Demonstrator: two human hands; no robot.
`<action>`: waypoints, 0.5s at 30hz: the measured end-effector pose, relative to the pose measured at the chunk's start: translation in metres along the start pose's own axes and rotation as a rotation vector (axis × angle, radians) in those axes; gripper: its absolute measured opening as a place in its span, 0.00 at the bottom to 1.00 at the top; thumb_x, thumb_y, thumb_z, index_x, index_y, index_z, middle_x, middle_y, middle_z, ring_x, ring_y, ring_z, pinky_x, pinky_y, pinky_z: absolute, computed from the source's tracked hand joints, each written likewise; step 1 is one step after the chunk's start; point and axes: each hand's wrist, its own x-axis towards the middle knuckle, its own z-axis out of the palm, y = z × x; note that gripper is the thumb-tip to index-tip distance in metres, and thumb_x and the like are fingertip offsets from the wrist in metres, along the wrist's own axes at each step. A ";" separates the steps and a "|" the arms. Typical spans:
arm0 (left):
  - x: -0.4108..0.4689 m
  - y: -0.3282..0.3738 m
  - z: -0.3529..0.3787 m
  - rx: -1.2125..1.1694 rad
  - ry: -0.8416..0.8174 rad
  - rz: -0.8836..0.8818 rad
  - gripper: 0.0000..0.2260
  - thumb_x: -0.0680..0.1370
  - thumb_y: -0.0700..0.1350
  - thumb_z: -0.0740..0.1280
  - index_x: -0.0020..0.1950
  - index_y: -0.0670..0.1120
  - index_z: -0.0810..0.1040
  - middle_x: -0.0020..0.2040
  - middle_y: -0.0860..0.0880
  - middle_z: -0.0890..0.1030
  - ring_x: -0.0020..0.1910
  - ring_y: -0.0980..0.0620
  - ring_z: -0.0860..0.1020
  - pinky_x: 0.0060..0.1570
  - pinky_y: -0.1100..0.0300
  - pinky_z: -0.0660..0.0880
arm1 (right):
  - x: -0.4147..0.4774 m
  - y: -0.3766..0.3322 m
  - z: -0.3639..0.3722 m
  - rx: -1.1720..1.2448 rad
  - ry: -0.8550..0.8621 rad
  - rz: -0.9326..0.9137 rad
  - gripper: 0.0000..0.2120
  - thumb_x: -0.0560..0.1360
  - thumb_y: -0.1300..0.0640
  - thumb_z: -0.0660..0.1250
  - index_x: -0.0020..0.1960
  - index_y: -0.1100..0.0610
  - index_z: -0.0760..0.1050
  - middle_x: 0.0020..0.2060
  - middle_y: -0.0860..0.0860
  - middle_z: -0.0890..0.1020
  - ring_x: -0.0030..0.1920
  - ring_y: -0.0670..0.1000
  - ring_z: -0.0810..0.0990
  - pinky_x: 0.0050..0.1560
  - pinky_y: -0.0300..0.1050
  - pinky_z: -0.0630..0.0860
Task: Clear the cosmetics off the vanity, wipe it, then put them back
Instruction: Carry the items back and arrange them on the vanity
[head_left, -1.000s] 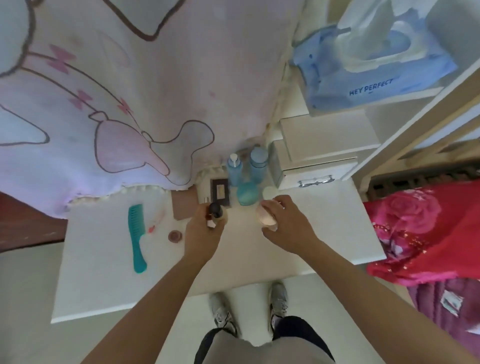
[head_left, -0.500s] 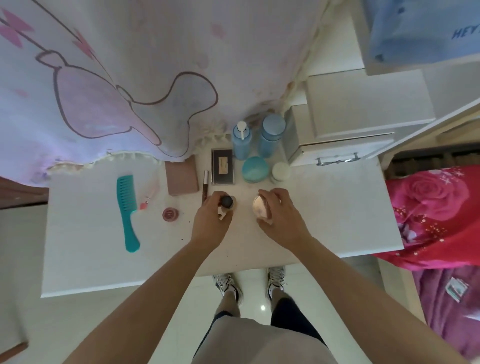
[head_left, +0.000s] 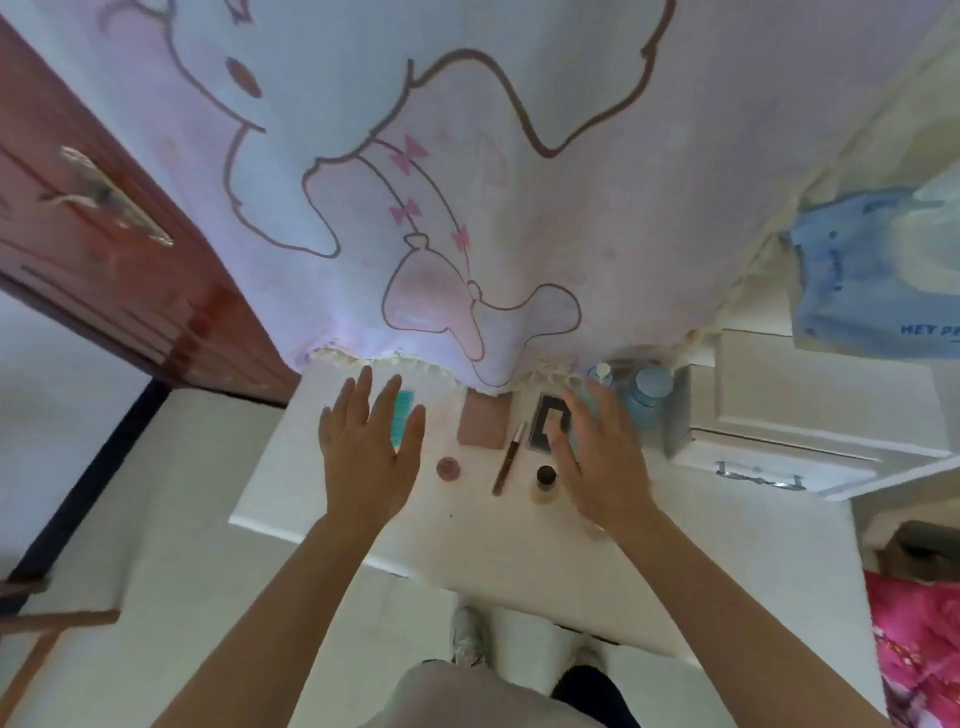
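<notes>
both hands (left hand (head_left: 366, 457), right hand (head_left: 602, 462)) spread flat and empty over vanity (head_left: 467, 535), dark-capped bottle (head_left: 545, 483) upright, contents unclear

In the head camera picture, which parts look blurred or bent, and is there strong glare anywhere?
Head view: the right hand is smeared by motion, the left hand only slightly; the small bottle and brown pencil stay fairly sharp. The wide lens curves the door and vanity edge. The light is soft and even, with no strong glare.
</notes>
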 end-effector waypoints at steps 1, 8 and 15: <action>-0.010 -0.013 -0.013 0.012 0.023 -0.069 0.25 0.81 0.60 0.54 0.72 0.48 0.70 0.76 0.42 0.64 0.74 0.40 0.62 0.71 0.39 0.60 | 0.004 -0.012 0.010 0.009 -0.017 -0.041 0.25 0.81 0.43 0.53 0.76 0.50 0.61 0.76 0.56 0.61 0.75 0.59 0.60 0.72 0.58 0.62; -0.131 -0.112 -0.096 0.126 0.135 -0.379 0.25 0.81 0.60 0.53 0.75 0.50 0.65 0.78 0.45 0.60 0.77 0.43 0.56 0.74 0.41 0.54 | -0.014 -0.157 0.086 0.106 -0.235 -0.374 0.30 0.81 0.38 0.49 0.79 0.50 0.55 0.79 0.56 0.56 0.78 0.58 0.54 0.75 0.55 0.55; -0.234 -0.247 -0.204 0.272 0.290 -0.632 0.27 0.80 0.62 0.51 0.77 0.51 0.62 0.79 0.45 0.56 0.78 0.45 0.52 0.75 0.41 0.52 | -0.064 -0.369 0.153 0.160 -0.318 -0.772 0.29 0.81 0.40 0.52 0.79 0.51 0.57 0.79 0.55 0.55 0.78 0.55 0.53 0.75 0.47 0.51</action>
